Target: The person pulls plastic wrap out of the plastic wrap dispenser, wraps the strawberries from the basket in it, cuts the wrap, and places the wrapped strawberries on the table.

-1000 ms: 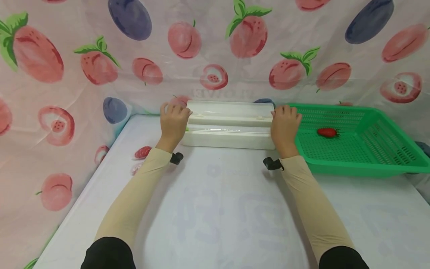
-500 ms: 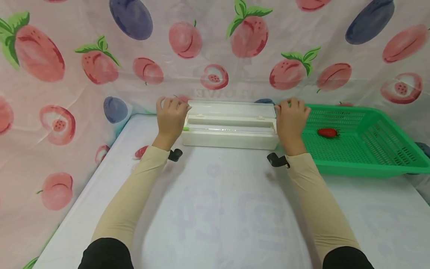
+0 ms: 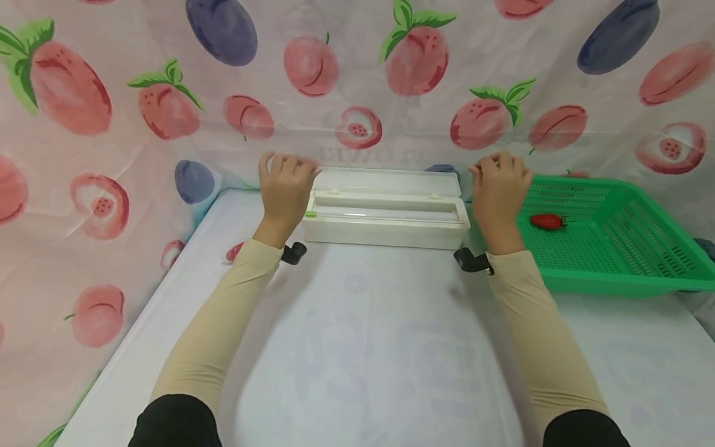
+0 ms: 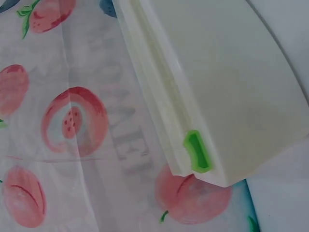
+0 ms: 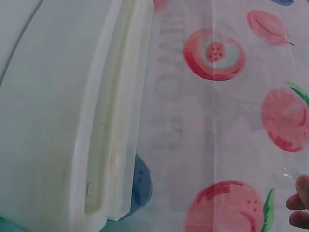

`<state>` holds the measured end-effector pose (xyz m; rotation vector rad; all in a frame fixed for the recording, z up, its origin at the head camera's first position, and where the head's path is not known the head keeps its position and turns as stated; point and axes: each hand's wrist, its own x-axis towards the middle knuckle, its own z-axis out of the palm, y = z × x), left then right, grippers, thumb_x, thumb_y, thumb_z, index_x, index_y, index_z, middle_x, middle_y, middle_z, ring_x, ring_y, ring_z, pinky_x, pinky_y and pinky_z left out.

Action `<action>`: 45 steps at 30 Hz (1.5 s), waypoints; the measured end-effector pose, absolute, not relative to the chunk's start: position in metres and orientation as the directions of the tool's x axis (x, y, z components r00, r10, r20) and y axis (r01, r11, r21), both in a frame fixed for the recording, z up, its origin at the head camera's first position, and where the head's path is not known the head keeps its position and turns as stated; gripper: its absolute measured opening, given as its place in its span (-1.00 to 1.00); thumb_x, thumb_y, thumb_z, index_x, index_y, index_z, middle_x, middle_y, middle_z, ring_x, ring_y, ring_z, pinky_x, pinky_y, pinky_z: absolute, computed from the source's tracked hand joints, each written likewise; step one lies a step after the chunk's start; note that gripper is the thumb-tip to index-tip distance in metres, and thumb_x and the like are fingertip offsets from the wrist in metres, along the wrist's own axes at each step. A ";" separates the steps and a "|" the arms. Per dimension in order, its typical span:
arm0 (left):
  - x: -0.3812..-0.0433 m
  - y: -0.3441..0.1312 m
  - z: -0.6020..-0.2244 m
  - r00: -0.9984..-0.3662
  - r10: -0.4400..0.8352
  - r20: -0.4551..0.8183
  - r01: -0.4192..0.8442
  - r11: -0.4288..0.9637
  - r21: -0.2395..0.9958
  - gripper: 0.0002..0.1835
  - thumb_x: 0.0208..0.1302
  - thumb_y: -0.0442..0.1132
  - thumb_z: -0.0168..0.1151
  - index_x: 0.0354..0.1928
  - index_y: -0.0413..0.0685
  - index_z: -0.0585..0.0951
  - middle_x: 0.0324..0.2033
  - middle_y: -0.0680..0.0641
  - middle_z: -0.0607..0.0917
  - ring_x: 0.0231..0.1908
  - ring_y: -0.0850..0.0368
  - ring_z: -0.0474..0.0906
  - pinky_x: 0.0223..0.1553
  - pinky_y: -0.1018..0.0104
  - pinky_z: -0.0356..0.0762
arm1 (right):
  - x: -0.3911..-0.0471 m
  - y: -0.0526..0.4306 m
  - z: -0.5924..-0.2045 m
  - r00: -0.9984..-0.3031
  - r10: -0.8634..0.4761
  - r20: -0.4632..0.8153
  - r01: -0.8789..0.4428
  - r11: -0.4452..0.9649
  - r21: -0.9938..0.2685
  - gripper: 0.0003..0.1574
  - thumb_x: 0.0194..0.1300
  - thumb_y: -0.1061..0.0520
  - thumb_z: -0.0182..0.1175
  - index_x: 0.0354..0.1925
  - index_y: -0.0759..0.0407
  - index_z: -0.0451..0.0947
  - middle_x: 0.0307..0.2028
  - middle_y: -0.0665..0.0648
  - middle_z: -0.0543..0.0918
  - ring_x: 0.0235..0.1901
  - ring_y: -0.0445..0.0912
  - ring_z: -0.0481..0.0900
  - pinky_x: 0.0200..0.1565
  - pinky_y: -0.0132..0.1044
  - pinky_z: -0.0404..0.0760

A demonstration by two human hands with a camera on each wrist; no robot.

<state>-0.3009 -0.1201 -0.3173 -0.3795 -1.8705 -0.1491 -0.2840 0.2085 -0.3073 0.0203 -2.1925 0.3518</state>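
A long white cling film dispenser box [image 3: 385,236] stands at the back of the table, its lid [image 3: 391,182] tipped back. A pale roll [image 3: 402,215] lies inside. A green tab [image 4: 197,151] sits at the box's left end. My left hand [image 3: 286,197] hovers by the lid's left corner, fingers loosely bent; its fingers are outside the left wrist view. My right hand [image 3: 499,198] is raised just right of the box, apart from the lid. Its fingertips [image 5: 300,200] show at the right wrist view's edge, with nothing visibly held.
A green basket [image 3: 631,282] at the right holds a red fruit [image 3: 547,221]. Another red item [image 3: 234,252] lies partly behind my left forearm. A fruit-print sheet [image 3: 357,81] hangs behind the white table [image 3: 380,347].
The roll has come into view inside the box. My right hand has moved right, away from the lid; my left hand has shifted slightly left.
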 end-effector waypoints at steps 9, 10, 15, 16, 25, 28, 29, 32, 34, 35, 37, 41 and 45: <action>-0.296 -0.120 -0.308 -0.301 0.186 0.935 0.335 0.939 -0.079 -0.79 0.22 -0.10 0.23 -0.39 -0.08 0.70 -0.44 -0.08 0.70 -0.26 -0.01 0.53 0.12 -0.01 0.37 | -0.279 0.211 -0.299 -0.597 0.098 0.796 -0.167 0.956 -0.242 -0.58 0.35 -0.01 0.00 -0.29 0.34 0.56 -0.17 0.34 0.55 -0.09 0.24 0.42 -0.03 0.15 0.31; -0.295 -0.120 -0.307 -0.298 0.186 0.936 0.337 0.938 -0.079 -0.79 0.22 -0.11 0.23 -0.39 -0.08 0.70 -0.44 -0.08 0.70 -0.26 -0.01 0.53 0.11 -0.01 0.37 | -0.278 0.211 -0.298 -0.596 0.095 0.798 -0.169 0.956 -0.240 -0.57 0.35 -0.02 -0.01 -0.29 0.34 0.56 -0.17 0.35 0.55 -0.09 0.24 0.42 -0.03 0.16 0.30; -0.292 -0.120 -0.303 -0.275 0.180 0.944 0.346 0.935 -0.077 -0.80 0.21 -0.11 0.25 -0.41 -0.08 0.70 -0.45 -0.07 0.70 -0.26 0.00 0.53 0.10 -0.01 0.37 | -0.277 0.211 -0.296 -0.566 0.095 0.819 -0.181 0.955 -0.235 -0.52 0.34 -0.04 -0.02 -0.29 0.36 0.58 -0.20 0.35 0.56 -0.12 0.23 0.43 -0.04 0.14 0.30; -0.291 -0.120 -0.302 -0.274 0.180 0.945 0.350 0.934 -0.076 -0.80 0.22 -0.12 0.24 -0.42 -0.08 0.70 -0.45 -0.07 0.70 -0.26 0.00 0.53 0.11 -0.01 0.37 | -0.276 0.211 -0.295 -0.559 0.095 0.824 -0.183 0.955 -0.234 -0.52 0.34 -0.05 -0.02 -0.29 0.36 0.58 -0.21 0.35 0.56 -0.12 0.23 0.43 -0.04 0.14 0.30; -0.281 -0.125 -0.295 -0.243 0.224 0.944 0.373 0.920 -0.122 -0.73 0.27 -0.06 0.16 -0.43 -0.09 0.68 -0.50 -0.08 0.70 -0.30 -0.01 0.53 0.10 -0.01 0.37 | -0.271 0.214 -0.290 -0.537 0.069 0.840 -0.217 0.952 -0.217 -0.48 0.36 -0.08 -0.05 -0.28 0.36 0.57 -0.20 0.36 0.55 -0.11 0.24 0.43 -0.04 0.17 0.29; -0.279 -0.127 -0.292 -0.234 0.243 0.941 0.393 0.909 -0.137 -0.73 0.25 -0.07 0.17 -0.43 -0.10 0.68 -0.50 -0.10 0.70 -0.30 0.00 0.54 0.10 -0.01 0.38 | -0.268 0.216 -0.287 -0.529 0.042 0.847 -0.231 0.954 -0.191 -0.43 0.36 -0.11 -0.08 -0.27 0.38 0.57 -0.19 0.37 0.56 -0.11 0.25 0.43 -0.04 0.19 0.29; -0.278 -0.128 -0.291 -0.228 0.248 0.941 0.399 0.906 -0.142 -0.73 0.24 -0.07 0.18 -0.44 -0.11 0.68 -0.50 -0.10 0.70 -0.31 0.00 0.54 0.10 -0.01 0.38 | -0.266 0.216 -0.286 -0.528 0.035 0.848 -0.232 0.955 -0.184 -0.42 0.36 -0.11 -0.09 -0.27 0.38 0.57 -0.19 0.37 0.56 -0.11 0.25 0.43 -0.04 0.19 0.29; -0.276 -0.130 -0.289 -0.205 0.261 0.943 0.413 0.897 -0.158 -0.76 0.18 -0.09 0.24 -0.45 -0.11 0.69 -0.51 -0.10 0.70 -0.32 0.00 0.54 0.08 -0.01 0.39 | -0.263 0.217 -0.284 -0.524 0.024 0.852 -0.236 0.956 -0.172 -0.40 0.37 -0.12 -0.11 -0.27 0.38 0.57 -0.18 0.38 0.56 -0.10 0.26 0.43 -0.03 0.20 0.29; -0.275 -0.131 -0.288 -0.186 0.267 0.946 0.413 0.894 -0.171 -0.78 0.13 -0.10 0.29 -0.46 -0.11 0.70 -0.52 -0.10 0.70 -0.34 0.00 0.54 0.06 -0.01 0.40 | -0.261 0.217 -0.282 -0.519 0.018 0.855 -0.238 0.957 -0.165 -0.40 0.37 -0.12 -0.11 -0.27 0.39 0.57 -0.19 0.38 0.56 -0.11 0.27 0.43 -0.04 0.20 0.29; -0.275 -0.131 -0.287 -0.181 0.271 0.945 0.413 0.893 -0.177 -0.79 0.11 -0.11 0.31 -0.46 -0.11 0.70 -0.52 -0.10 0.70 -0.34 0.00 0.54 0.06 -0.01 0.40 | -0.260 0.217 -0.281 -0.515 0.019 0.857 -0.243 0.956 -0.167 -0.41 0.37 -0.12 -0.10 -0.28 0.39 0.57 -0.19 0.38 0.56 -0.12 0.27 0.43 -0.05 0.20 0.29; -0.273 -0.132 -0.286 -0.173 0.276 0.946 0.414 0.891 -0.184 -0.80 0.09 -0.11 0.32 -0.45 -0.12 0.70 -0.52 -0.11 0.70 -0.34 0.00 0.55 0.06 -0.01 0.40 | -0.258 0.218 -0.280 -0.503 0.024 0.864 -0.256 0.951 -0.175 -0.43 0.36 -0.10 -0.07 -0.29 0.40 0.57 -0.20 0.38 0.57 -0.13 0.26 0.43 -0.07 0.19 0.29; -0.269 -0.133 -0.282 -0.161 0.276 0.947 0.423 0.887 -0.187 -0.75 0.16 -0.08 0.25 -0.44 -0.12 0.70 -0.51 -0.11 0.70 -0.34 0.00 0.56 0.07 -0.01 0.39 | -0.253 0.217 -0.276 -0.486 0.040 0.873 -0.275 0.941 -0.197 -0.46 0.34 -0.08 -0.02 -0.30 0.40 0.58 -0.21 0.38 0.58 -0.12 0.26 0.43 -0.05 0.19 0.29; -0.264 -0.134 -0.278 -0.160 0.271 0.949 0.438 0.881 -0.178 -0.72 0.20 -0.06 0.22 -0.44 -0.14 0.69 -0.52 -0.12 0.70 -0.35 -0.01 0.56 0.07 -0.01 0.40 | -0.247 0.217 -0.273 -0.481 0.035 0.876 -0.287 0.938 -0.195 -0.47 0.33 -0.07 0.00 -0.30 0.40 0.58 -0.21 0.37 0.58 -0.11 0.26 0.44 0.00 0.20 0.29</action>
